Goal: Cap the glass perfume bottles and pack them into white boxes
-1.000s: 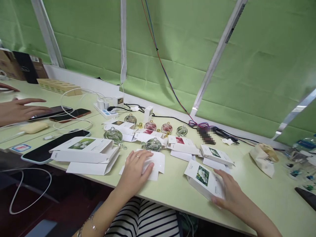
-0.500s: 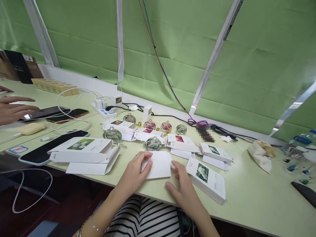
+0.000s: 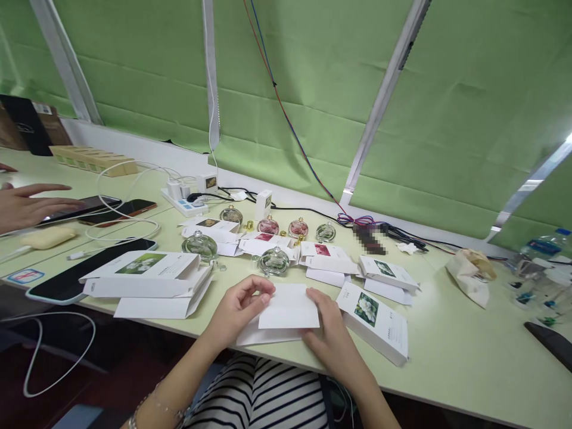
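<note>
Between my hands is a folded white card [image 3: 289, 308], blank on the faces I see, with a flap standing over a lower panel near the table's front edge. My left hand [image 3: 241, 308] is closed, thumb and forefinger pinching at its left side. Along the right side, my right hand [image 3: 331, 329] grips it with the fingers over the edge and the thumb low. Just right of that hand lies a white box with a white-flower picture [image 3: 378, 322]. Behind the card stands a round clear glass bottle [image 3: 274, 261] with greenery inside.
A larger opened flower box [image 3: 143, 274] and a phone [image 3: 89, 277] lie at left. More round bottles [image 3: 268, 226] and opened boxes [image 3: 328, 257] line the back. Cables run to a power strip [image 3: 184, 202]. Another person's hand [image 3: 31, 205] is far left; a cloth pouch [image 3: 469, 277] sits right.
The white card now shows a raised flap over a lower panel, where a single flat face showed before. My right hand has closed onto its right edge.
</note>
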The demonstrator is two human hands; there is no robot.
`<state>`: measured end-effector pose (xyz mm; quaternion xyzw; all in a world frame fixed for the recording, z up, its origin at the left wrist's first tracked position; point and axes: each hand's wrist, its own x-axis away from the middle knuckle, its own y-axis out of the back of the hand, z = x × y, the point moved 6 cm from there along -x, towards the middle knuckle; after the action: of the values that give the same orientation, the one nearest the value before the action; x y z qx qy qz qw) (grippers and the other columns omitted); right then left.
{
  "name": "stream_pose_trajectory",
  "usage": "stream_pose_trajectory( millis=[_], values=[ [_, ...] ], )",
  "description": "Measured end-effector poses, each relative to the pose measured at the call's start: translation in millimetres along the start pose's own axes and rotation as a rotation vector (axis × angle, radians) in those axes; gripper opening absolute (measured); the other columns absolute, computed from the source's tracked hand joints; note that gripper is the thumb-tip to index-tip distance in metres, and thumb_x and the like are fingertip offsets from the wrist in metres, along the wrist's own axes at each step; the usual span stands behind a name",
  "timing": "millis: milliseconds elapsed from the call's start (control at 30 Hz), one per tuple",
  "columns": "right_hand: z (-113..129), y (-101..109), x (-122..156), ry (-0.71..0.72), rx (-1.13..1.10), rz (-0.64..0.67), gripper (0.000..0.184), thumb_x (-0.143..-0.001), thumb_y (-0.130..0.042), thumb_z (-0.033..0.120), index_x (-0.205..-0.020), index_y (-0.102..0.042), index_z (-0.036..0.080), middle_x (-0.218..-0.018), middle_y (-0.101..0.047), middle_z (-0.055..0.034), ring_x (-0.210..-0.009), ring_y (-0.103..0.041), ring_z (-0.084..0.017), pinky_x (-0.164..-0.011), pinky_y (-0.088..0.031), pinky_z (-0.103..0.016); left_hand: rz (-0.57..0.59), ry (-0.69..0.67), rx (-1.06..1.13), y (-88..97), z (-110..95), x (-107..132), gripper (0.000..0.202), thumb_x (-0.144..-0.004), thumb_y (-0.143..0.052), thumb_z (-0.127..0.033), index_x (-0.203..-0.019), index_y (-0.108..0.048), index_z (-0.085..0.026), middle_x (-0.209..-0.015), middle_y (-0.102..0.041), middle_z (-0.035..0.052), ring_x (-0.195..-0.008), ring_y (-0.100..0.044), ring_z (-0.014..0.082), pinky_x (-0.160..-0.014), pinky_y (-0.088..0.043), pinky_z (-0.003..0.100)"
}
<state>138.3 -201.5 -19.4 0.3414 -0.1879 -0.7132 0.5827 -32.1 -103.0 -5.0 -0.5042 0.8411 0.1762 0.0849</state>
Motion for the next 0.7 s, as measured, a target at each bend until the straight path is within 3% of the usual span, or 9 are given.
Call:
stream_pose_trajectory(
  millis=[133,267,367,500,600,700],
  values=[
    [-1,2,-1,0.012,-0.056,-0.041,0.048,-0.077,-0.045,0.013,-0.123,-0.044,0.027,-0.130,-0.045,-0.0043,-0.124,-0.038,-0.021,-0.106,-0.030,-0.040,0.067,-0.053,-0.055,-4.2,-3,2,0.027,-0.082,-0.054,-0.044,-0.093,-0.058,-0.019,-0.091,-0.060,0.0060,-0.089,-0.058,0.0209,-0.079,-0.049,0.033],
    [-8,7,-4,-0.043,-0.146,-0.124,0.031,-0.090,-0.035,0.032,-0.118,-0.048,0.026,-0.119,-0.051,-0.0065,-0.113,-0.048,-0.021,-0.095,-0.041,-0.036,0.152,-0.132,-0.054,-9.5,-11,5,0.028,-0.082,-0.055,-0.043,-0.099,-0.056,-0.020,-0.107,-0.059,0.0089,-0.107,-0.053,0.0241,-0.091,-0.044,0.036],
    [-10,10,-4,-0.061,-0.191,-0.127,0.035,-0.091,-0.031,0.045,-0.111,-0.053,0.026,-0.114,-0.053,-0.0070,-0.111,-0.050,-0.021,-0.093,-0.042,-0.035,0.190,-0.149,-0.058,-11.8,-14,6,0.026,-0.083,-0.056,-0.040,-0.101,-0.055,-0.022,-0.116,-0.056,0.0093,-0.115,-0.049,0.0238,-0.097,-0.040,0.036],
    [-11,13,-3,-0.083,-0.252,-0.124,0.042,-0.091,-0.026,0.052,-0.100,-0.058,0.025,-0.122,-0.050,-0.0066,-0.120,-0.043,-0.022,-0.101,-0.034,-0.037,0.258,-0.158,-0.111,-16.4,-16,8,0.026,-0.081,-0.059,-0.037,-0.102,-0.056,-0.022,-0.115,-0.056,0.0090,-0.116,-0.049,0.0236,-0.097,-0.040,0.036],
    [-9,7,-2,-0.079,-0.217,-0.023,0.044,-0.086,-0.040,0.056,-0.117,-0.049,0.026,-0.135,-0.041,-0.0063,-0.129,-0.033,-0.022,-0.106,-0.028,-0.038,0.303,-0.185,-0.109,-18.8,-18,10,0.023,-0.081,-0.059,-0.034,-0.101,-0.058,-0.022,-0.114,-0.057,0.0080,-0.112,-0.051,0.0231,-0.095,-0.041,0.035],
    [-9,2,-1,-0.131,-0.129,0.059,0.068,-0.077,-0.056,0.055,-0.134,-0.034,0.026,-0.145,-0.028,-0.0066,-0.134,-0.022,-0.026,-0.109,-0.021,-0.043,0.297,-0.205,-0.078,-17.2,-20,12,0.021,-0.082,-0.059,-0.032,-0.100,-0.058,-0.022,-0.108,-0.060,0.0068,-0.106,-0.054,0.0218,-0.091,-0.043,0.033]
  ],
)
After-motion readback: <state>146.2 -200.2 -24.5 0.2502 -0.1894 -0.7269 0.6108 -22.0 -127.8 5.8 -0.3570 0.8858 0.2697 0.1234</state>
